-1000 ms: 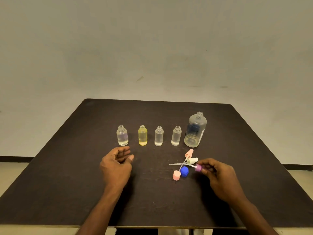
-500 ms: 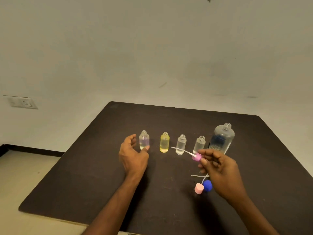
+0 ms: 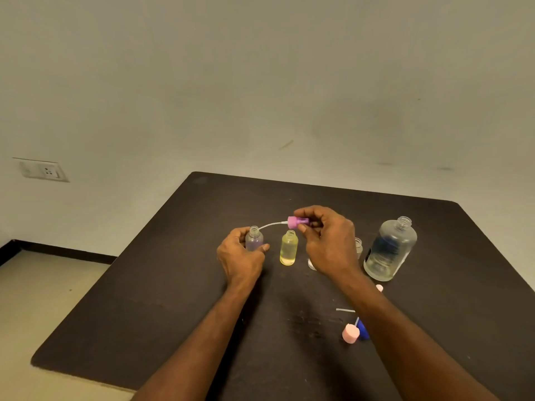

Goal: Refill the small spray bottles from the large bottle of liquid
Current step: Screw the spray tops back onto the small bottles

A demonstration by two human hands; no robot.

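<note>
Both hands work over the left end of a row of bottles, seen from the head camera. Left hand (image 3: 240,256) curls round the leftmost small bottle (image 3: 254,240), thumb on its near side, holding it upright on the table (image 3: 173,285); its neck is uncapped and the liquid inside looks faintly purple. Right hand (image 3: 327,241) pinches a pink spray cap (image 3: 295,222) between thumb and fingertips, held sideways above the row. From the cap a thin white tube (image 3: 270,225) curves leftward and down, its tip just at the mouth of the held bottle; whether it is already inside I cannot tell.

Just right of that bottle stands a yellow bottle (image 3: 289,248), open-necked and upright, below the pink cap. Two more small bottles are mostly hidden behind the right hand: only the base of one (image 3: 311,264) and the neck of the other (image 3: 358,245) show. At the right end stands the large bottle (image 3: 389,250), clear, uncapped, partly filled.

Nearer the camera, beside the right forearm, lie a light pink cap (image 3: 350,333), a blue cap (image 3: 363,331) touching it, and a loose white tube (image 3: 345,310). Another pale cap (image 3: 379,288) peeks out by the wrist.

A wall socket (image 3: 43,170) sits at left.
</note>
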